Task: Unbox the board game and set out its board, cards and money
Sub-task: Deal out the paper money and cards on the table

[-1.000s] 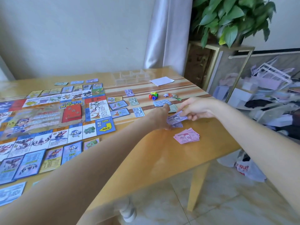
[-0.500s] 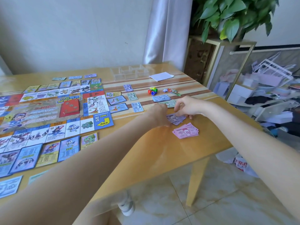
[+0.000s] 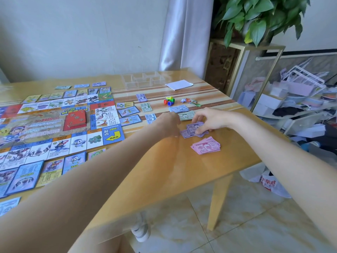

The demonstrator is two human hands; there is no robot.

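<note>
Purple paper banknotes (image 3: 193, 130) lie in a loose pile on the glossy yellow wooden table (image 3: 164, 170), to the right of the colourful printed game board (image 3: 54, 125). The right hand (image 3: 209, 119) presses curled fingertips onto that pile, pinching its top notes. The left hand (image 3: 169, 125) rests at the pile's left edge; whether its fingers grip anything cannot be told. A stack of pink banknotes (image 3: 206, 147) sits just nearer than the purple pile, apart from it. Green banknotes (image 3: 187, 115) and blue banknotes (image 3: 178, 108) lie just beyond it. Illustrated cards (image 3: 129, 112) lie between the board and the pile.
</note>
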